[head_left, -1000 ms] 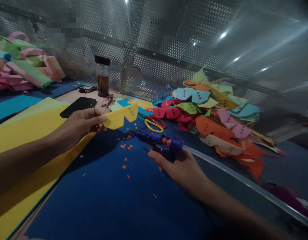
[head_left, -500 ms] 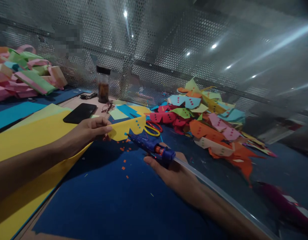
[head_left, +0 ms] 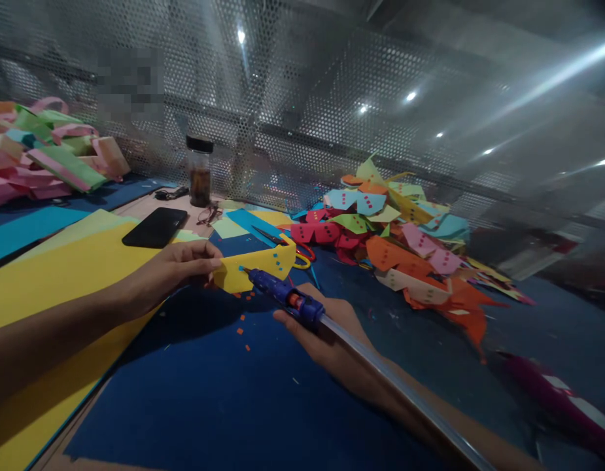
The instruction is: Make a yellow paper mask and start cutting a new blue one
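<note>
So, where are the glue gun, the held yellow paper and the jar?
Glue gun (head_left: 277,290): head view, on its blue barrel.
Held yellow paper (head_left: 263,260): head view, near its middle.
Jar (head_left: 199,174): head view, on its side wall.

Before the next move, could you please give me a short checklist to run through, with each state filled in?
1. Left hand has a grip on the yellow cutout: ok, pinched at its near-left end.
2. Right hand has hold of the blue glue gun: ok.
3. Small blue square at the nozzle touches the cutout: cannot tell; the two overlap in this view.
4. Scissors fully in sight: not ok, the cutout hides part of them.
5. Dark blue sheet free of scraps: not ok, orange bits lie on it.
6. Jar upright with its lid on: ok.
</note>
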Available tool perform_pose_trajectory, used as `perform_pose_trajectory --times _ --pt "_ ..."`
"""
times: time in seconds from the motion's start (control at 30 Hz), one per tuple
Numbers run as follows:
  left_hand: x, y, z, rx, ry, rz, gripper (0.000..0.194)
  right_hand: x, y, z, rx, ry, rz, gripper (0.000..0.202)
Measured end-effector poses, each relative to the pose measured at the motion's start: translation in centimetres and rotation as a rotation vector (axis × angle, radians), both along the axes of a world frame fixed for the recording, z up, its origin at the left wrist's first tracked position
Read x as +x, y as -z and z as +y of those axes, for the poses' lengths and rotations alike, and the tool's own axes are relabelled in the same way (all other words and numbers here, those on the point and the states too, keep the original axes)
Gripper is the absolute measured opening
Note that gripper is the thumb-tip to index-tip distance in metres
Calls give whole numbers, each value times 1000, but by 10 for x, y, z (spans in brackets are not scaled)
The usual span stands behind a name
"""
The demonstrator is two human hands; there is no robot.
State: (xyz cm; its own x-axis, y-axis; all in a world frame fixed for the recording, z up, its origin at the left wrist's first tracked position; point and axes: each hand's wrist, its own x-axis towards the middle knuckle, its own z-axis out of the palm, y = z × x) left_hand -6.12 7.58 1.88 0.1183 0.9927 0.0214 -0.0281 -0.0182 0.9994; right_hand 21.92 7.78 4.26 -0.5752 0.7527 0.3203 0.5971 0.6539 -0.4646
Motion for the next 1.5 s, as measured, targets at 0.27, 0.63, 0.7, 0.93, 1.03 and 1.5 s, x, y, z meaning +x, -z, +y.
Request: perform_pose_trajectory --times 0.27,0.63,0.7,0.93,1.03,1.5 --pt "3 -2 -1 2 -17 10 20 0 3 2 74 -53 -3 21" --pt "1 0 -1 7 12 16 20 -1 3 0 70 -46 -12 21" --pt "2 0 -1 8 15 13 21 -1 3 0 64 -42 -22 21" --pt "2 -2 -1 3 -2 9 19 0 1 -2 44 -37 -2 21" --pt "3 -3 -1 0 -6 -2 19 0 1 -2 54 -40 -5 22" --pt "4 -5 -3 -19 -1 -28 20 -2 2 -2 78 -38 -38 21"
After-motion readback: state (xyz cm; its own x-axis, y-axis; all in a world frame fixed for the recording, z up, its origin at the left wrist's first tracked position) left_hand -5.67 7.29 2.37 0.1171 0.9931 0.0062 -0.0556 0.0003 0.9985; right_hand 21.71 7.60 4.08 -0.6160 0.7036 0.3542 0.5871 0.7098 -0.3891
